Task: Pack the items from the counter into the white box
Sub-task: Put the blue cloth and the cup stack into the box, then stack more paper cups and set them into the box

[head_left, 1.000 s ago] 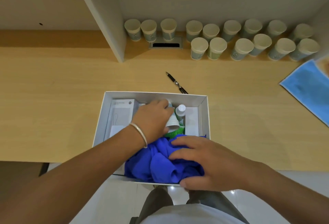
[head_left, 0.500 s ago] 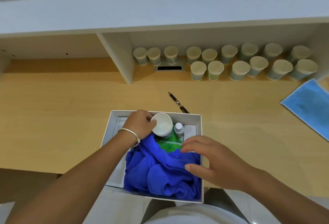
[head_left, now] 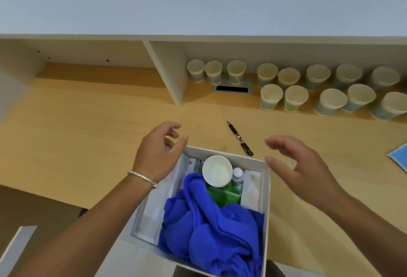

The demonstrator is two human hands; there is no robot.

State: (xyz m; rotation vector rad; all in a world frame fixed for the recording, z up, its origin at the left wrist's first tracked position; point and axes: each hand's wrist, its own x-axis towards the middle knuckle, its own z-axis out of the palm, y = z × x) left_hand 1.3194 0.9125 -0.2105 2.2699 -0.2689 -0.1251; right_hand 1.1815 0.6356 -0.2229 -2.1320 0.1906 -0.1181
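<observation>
Head view: L hand (head_left: pixel 157 155) and R hand (head_left: pixel 295 164) hover above the white box (head_left: pixel 265 199) far corners, each grip wide, fingers loose, holding nothing. Box sits at bench (head_left: pixel 88 140) near edge. Inside: blue cloth (head_left: pixel 211 228), upright paper cup (head_left: pixel 217 171), small bottle (head_left: pixel 237 174), sth green (head_left: pixel 222 195). Pen (head_left: pixel 240 139) on bench just beyond box.

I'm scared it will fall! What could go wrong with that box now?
The white box sticks out past the counter edge toward the person, and neither the left hand nor the right hand holds it, so a bump might tip it off. The paper cup stands open on top of the green item and could topple. The blue cloth bulges high, which may hinder closing.
</observation>
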